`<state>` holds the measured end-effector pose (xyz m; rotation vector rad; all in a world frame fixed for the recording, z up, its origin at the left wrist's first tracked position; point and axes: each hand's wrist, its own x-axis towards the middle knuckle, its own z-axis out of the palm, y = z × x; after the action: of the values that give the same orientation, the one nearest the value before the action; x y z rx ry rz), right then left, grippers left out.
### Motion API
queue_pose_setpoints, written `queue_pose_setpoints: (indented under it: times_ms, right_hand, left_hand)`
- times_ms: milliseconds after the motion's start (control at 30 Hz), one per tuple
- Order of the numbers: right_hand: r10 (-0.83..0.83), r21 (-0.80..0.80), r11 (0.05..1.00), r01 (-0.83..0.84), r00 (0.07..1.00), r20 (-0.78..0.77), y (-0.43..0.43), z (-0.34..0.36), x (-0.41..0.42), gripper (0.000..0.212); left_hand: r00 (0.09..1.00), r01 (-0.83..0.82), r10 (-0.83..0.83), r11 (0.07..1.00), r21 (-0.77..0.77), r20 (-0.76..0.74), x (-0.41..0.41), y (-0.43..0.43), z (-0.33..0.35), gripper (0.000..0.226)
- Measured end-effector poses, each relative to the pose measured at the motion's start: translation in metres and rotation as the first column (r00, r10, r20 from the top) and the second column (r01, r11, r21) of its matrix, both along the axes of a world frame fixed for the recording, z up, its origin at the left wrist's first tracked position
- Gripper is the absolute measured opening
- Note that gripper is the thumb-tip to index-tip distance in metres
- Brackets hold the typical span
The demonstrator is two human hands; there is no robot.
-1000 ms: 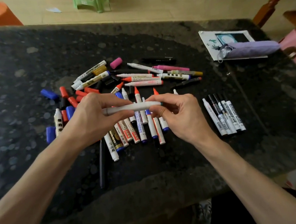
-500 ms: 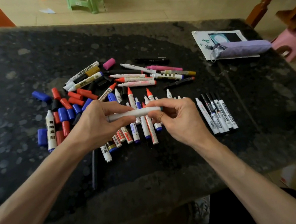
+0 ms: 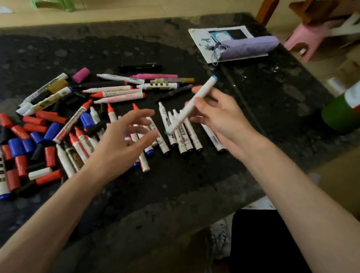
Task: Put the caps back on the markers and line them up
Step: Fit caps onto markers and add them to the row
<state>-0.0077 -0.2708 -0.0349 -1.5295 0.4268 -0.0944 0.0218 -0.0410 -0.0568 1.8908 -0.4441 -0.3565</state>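
Now we pinch a white marker [image 3: 193, 104] in our right hand [image 3: 225, 118], tilted above the near row of markers [image 3: 182, 140], its blue end toward the far right. Our left hand [image 3: 120, 147] hovers with fingers spread and relaxed, hiding part of that row. Loose caps [image 3: 16, 146] crowd the left; the table [image 3: 181, 183] ends under our forearms, and a green bottle [image 3: 344, 114] is cut off at the right edge

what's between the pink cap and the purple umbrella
In the head view, a black marker lies between the pink cap and the purple umbrella, then bare tabletop and the paper sheet under it.
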Motion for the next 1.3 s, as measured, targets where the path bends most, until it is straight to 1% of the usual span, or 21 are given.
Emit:
queue_pose_setpoints:
  times_ms: [67,133,167,200,267,400,500,700,867,967,1033,1133,1200,1300]
  right_hand:
    - [-0.049,-0.200,0.979,0.036,0.997,-0.059,-0.032,-0.006,0.001,0.019]
    - [-0.092,-0.429,0.903,0.036,0.990,-0.111,-0.062,-0.018,0.000,0.010]
    - [-0.124,-0.516,0.856,0.039,0.983,-0.132,-0.074,-0.022,-0.001,0.010]
    - [-0.169,-0.571,0.819,0.059,0.975,-0.142,-0.083,-0.024,-0.002,0.016]
    - [-0.245,-0.626,0.772,0.107,0.960,-0.137,-0.098,-0.024,-0.004,0.026]
    - [-0.293,-0.761,0.643,0.083,0.945,-0.144,-0.119,-0.022,-0.004,0.018]
    - [-0.293,-0.797,0.602,0.047,0.942,-0.165,-0.123,-0.027,-0.005,0.017]
    - [-0.268,-0.799,0.600,-0.036,0.932,-0.243,-0.120,-0.035,-0.005,0.015]
    - [-0.279,-0.807,0.589,-0.040,0.928,-0.249,-0.119,-0.030,-0.002,0.006]
    - [-0.273,-0.802,0.594,-0.068,0.920,-0.280,-0.116,-0.029,0.000,0.007]
    - [-0.273,-0.811,0.581,-0.063,0.924,-0.267,-0.114,-0.030,0.002,0.009]
    - [-0.265,-0.849,0.529,-0.021,0.946,-0.189,-0.103,-0.027,0.006,0.016]
    - [-0.219,-0.861,0.508,-0.019,0.964,-0.151,-0.087,-0.023,0.009,0.016]
    - [-0.053,-0.844,0.514,-0.150,0.977,-0.205,-0.051,-0.017,0.014,0.010]
  left_hand:
    - [0.999,0.036,-0.036,0.999,0.012,-0.008,-0.001,-0.007,0.001,0.035]
    - [0.997,0.074,-0.074,0.997,0.032,-0.003,-0.003,-0.014,0.001,0.033]
    - [0.996,0.086,-0.086,0.995,0.041,-0.003,-0.003,-0.016,0.001,0.032]
    - [0.996,0.091,-0.091,0.995,0.048,-0.006,-0.004,-0.017,0.001,0.032]
    - [0.996,0.093,-0.093,0.994,0.050,-0.011,-0.004,-0.019,0.002,0.032]
    - [0.996,0.093,-0.092,0.995,0.034,-0.019,-0.006,-0.019,0.003,0.029]
    - [0.995,0.097,-0.096,0.995,0.031,-0.022,-0.006,-0.021,0.004,0.028]
    - [0.997,0.080,-0.080,0.997,0.017,-0.016,-0.005,-0.017,0.004,0.026]
    - [0.997,0.074,-0.074,0.997,0.010,0.001,-0.004,-0.013,0.004,0.025]
    - [0.999,0.053,-0.053,0.998,0.024,0.011,-0.004,-0.007,0.004,0.024]
    - [0.999,0.025,-0.026,0.999,0.033,0.027,-0.003,0.000,0.004,0.024]
    - [0.999,-0.024,0.022,0.998,0.057,0.044,0.000,0.011,0.006,0.024]
    - [0.998,-0.048,0.044,0.996,0.077,0.049,0.002,0.019,0.007,0.023]
    - [0.997,-0.070,0.066,0.992,0.108,0.045,0.003,0.032,0.009,0.023]
